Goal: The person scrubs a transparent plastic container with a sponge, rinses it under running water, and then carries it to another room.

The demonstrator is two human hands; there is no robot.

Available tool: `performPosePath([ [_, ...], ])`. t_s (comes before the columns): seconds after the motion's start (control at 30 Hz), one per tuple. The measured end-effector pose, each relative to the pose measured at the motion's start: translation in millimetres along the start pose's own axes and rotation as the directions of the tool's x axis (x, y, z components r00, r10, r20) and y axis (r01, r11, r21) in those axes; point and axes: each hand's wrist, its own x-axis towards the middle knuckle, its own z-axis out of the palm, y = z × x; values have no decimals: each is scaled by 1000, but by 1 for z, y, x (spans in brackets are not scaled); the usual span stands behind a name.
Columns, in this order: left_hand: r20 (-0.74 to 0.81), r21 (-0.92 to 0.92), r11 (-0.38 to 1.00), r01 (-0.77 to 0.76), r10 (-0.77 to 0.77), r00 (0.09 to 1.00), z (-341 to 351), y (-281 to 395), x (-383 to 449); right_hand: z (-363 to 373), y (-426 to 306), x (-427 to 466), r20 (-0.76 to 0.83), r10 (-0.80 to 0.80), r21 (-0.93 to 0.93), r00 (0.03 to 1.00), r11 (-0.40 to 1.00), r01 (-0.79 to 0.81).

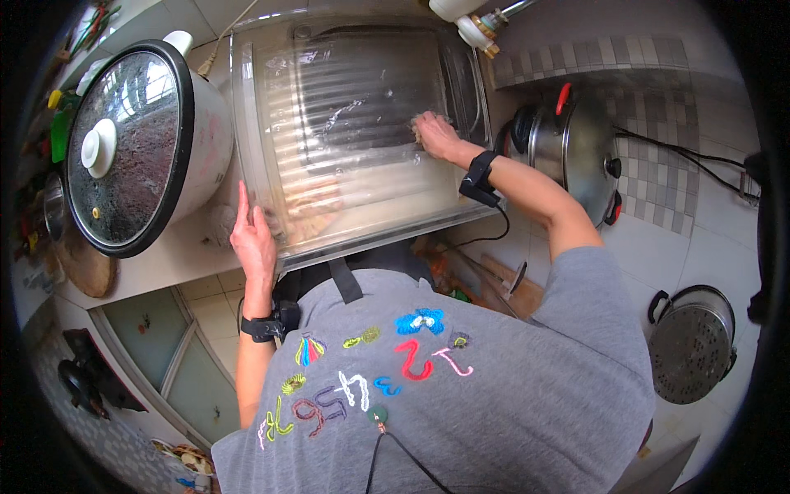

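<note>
A large rectangular tray or cover of clear plastic [364, 185] lies before me, wet and shiny, with a ribbed pattern showing in it. My right hand [437, 134] presses a pale, crumpled scrubbing pad or cloth [417, 131] onto its right part. At the near left corner, my left hand [254, 238] rests beside the edge with its index finger extended and the thumb apart; it grips nothing that I can see.
A large white electric cooker [210, 129] with a glass lid stands close on the left. A faucet [484, 31] juts in at the top. Right are a steel pot [555, 145] and, lower, a perforated steamer pot [691, 352]. A round wooden board [86, 265] lies at left.
</note>
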Motion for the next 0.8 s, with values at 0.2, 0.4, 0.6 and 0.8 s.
performPosePath([
  [0.2, 92, -7, 990, 142, -141, 986, -4, 6, -2, -13, 5, 16, -207, -98, 308, 974, 938, 160],
  [0.4, 18, -3, 1000, 2, -2, 1000, -1, 4, -1, -59, 87, 59, -539, 18, -94, 842, 992, -82],
  [0.6, 63, -201, 976, 79, -67, 996, -1, -4, -2, -50, 120, 101, -572, 144, 53, 807, 989, -138],
  [0.8, 138, -299, 937, 182, -146, 980, -2, -4, 0, -32, 66, -30, -62, 10, -489, 998, 871, -39],
])
